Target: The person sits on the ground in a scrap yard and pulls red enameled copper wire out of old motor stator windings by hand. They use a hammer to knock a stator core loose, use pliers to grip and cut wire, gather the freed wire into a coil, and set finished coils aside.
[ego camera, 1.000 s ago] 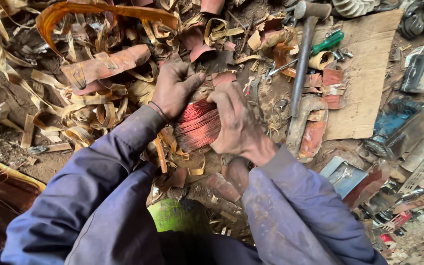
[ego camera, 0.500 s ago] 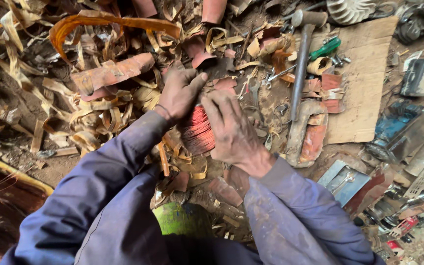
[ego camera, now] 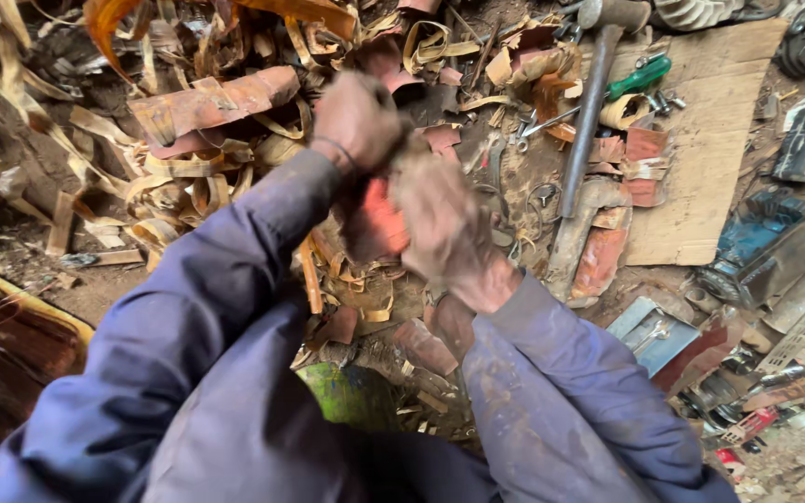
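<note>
Down in the head view, both my hands meet over a bundle of reddish copper wire [ego camera: 376, 224], which sits between them just above the littered ground, near the middle of the picture. My left hand [ego camera: 358, 119] is curled closed at the top end of the bundle, fingers wrapped round it. My right hand [ego camera: 440, 228] is clamped along the bundle's right side, fingers bent over the strands; both hands are blurred, so I cannot tell exactly how the fingertips lie. My blue sleeves [ego camera: 235, 307] fill the lower part of the frame. Around the hands lie curled strips of tan insulation paper [ego camera: 170, 177]. To the right a long-handled hammer [ego camera: 589, 112] lies on the dirt, its head near the top edge, beside a sheet of cardboard [ego camera: 710, 140]. A green-handled screwdriver [ego camera: 640, 76] rests just beside the hammer's handle.
</note>
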